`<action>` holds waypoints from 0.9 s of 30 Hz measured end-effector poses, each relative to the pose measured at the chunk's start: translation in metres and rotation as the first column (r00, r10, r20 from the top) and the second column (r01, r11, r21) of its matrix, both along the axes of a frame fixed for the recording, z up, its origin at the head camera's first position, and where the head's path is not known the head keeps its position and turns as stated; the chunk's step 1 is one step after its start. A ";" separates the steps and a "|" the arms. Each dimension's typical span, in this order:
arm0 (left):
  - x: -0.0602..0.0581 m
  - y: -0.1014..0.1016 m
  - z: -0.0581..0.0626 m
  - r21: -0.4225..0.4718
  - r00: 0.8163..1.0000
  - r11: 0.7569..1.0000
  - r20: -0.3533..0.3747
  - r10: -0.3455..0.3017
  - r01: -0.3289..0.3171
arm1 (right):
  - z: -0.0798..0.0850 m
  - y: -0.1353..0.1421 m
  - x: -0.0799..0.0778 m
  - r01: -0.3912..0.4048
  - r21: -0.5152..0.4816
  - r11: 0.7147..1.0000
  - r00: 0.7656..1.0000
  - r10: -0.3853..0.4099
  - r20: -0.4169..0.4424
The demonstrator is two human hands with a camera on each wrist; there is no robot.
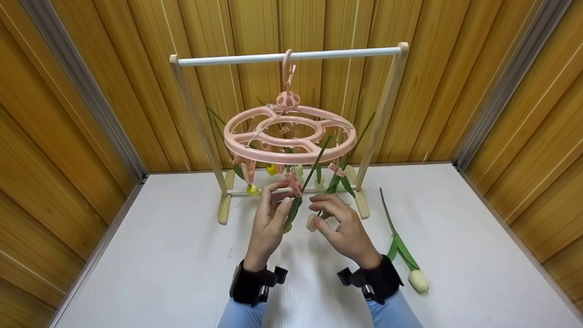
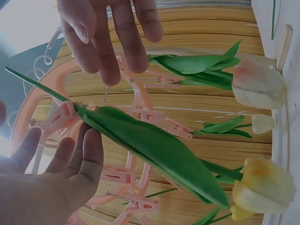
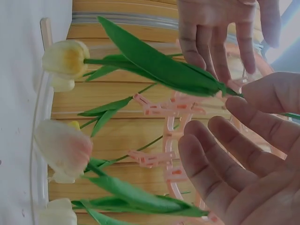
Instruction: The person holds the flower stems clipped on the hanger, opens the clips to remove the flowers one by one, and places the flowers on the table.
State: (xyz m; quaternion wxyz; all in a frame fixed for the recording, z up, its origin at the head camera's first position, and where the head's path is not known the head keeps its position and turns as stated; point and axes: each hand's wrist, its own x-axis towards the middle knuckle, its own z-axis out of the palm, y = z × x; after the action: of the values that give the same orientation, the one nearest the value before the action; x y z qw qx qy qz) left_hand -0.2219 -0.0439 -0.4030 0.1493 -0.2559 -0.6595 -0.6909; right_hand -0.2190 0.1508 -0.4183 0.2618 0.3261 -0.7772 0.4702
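Observation:
A yellow-white tulip (image 2: pixel 265 185) hangs bloom down between the hands, its stem gripped by a pink clip (image 2: pixel 61 117) of the round hanger. My left hand (image 1: pixel 268 223) is beside that clip, fingers loosely bent, fingertips right at the clip and stem in the left wrist view. On the other side, my right hand (image 1: pixel 341 228) has its fingers spread and relaxed, apart from the stem in the left wrist view. A pink-tinged white tulip (image 3: pixel 65 147) hangs near the right hand, partly hidden by it in the head view.
The pink round hanger (image 1: pixel 291 157) hangs by its hook from the white bar (image 1: pixel 227 60) of a wooden stand (image 1: pixel 385 114). Several other tulips hang from its clips. One white tulip (image 1: pixel 418 281) lies on the white table (image 1: pixel 159 255) at the right. Wood-patterned walls surround the table.

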 end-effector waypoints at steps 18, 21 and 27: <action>0.005 0.003 0.000 -0.015 0.994 0.994 -0.022 -0.109 0.109 | -0.002 -0.006 0.001 0.010 0.039 0.999 0.996 -0.007 -0.091; 0.004 0.004 -0.001 -0.001 0.992 0.992 -0.028 -0.124 0.124 | -0.002 -0.006 0.001 0.014 0.037 0.999 0.995 -0.010 -0.099; 0.002 0.006 -0.002 -0.011 0.994 0.995 -0.039 -0.103 0.103 | 0.000 -0.007 0.001 0.031 0.021 0.999 0.992 -0.028 -0.122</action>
State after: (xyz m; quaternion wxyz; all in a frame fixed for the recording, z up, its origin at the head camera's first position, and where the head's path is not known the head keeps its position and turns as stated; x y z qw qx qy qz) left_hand -0.2194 -0.0378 -0.4051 0.1254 -0.3040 -0.6455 -0.6893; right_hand -0.2184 0.1437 -0.4185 0.3117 0.3456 -0.7700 0.4365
